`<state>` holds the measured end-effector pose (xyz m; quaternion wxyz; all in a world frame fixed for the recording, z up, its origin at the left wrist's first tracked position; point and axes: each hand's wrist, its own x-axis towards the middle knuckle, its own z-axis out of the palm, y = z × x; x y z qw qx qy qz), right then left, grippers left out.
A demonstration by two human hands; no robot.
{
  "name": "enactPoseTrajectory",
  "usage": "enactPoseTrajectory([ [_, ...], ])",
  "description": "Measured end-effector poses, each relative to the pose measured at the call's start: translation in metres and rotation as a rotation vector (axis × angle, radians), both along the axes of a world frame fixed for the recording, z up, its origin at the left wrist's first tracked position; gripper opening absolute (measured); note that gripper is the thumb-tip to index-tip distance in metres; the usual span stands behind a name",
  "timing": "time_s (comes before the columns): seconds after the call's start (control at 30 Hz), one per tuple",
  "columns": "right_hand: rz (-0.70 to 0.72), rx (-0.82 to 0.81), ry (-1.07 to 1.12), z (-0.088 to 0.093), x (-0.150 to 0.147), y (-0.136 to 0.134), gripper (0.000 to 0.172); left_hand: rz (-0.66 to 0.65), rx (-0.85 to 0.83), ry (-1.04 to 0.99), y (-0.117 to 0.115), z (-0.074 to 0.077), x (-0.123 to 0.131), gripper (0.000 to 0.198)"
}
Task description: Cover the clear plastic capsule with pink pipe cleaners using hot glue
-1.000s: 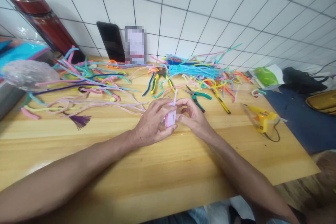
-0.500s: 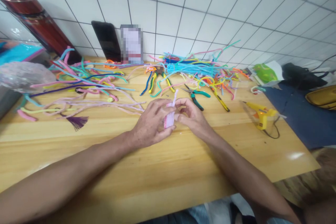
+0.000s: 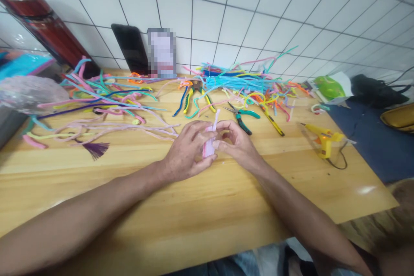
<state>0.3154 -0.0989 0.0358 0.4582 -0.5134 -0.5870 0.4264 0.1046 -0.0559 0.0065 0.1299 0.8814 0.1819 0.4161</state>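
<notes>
Two bare hands, close together over the middle of the wooden tabletop (image 3: 181, 211), in the head view. Left hand (image 3: 186, 151) pinching a lilac-and-pink block (image 3: 208, 149), index finger across the upper part and thumb down at the bottom. Pretty firm by the look of it. Can't tell if touching the wood underneath. Pale lilac strand (image 3: 217, 117) sticking up off the top.

Right hand (image 3: 238, 141) half curled, thumb tip right at the block's near side, index tip by the base of the strand. Honestly can't tell whether pinching or only touching.

As for what's changed over the last second: not a lot. Same grip on the left, same strand poking up, right thumb maybe edged a bit further onto the block, plus a slight camera shift. Reads as slow fingertip work, steadying from one side and fiddling from the other.

Lying untouched just beyond: green-handled needle-nose pliers (image 3: 238, 115) and a yellow utility knife (image 3: 274, 123). Farther right, a yellow glue gun (image 3: 325, 140).
</notes>
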Motion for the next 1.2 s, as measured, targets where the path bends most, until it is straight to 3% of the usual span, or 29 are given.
enactPoseTrajectory([
  [0.93,-0.048,-0.027,0.064,-0.0015,-0.0046,-0.0003,0.043,-0.001,-0.061,-0.034,-0.0022,0.0011,-0.0006,0.058],
  [1.2,-0.068,-0.04,0.12,0.0003,-0.0057,0.0022,0.038,-0.063,-0.063,-0.013,0.0065,0.0021,-0.0051,0.077],
])
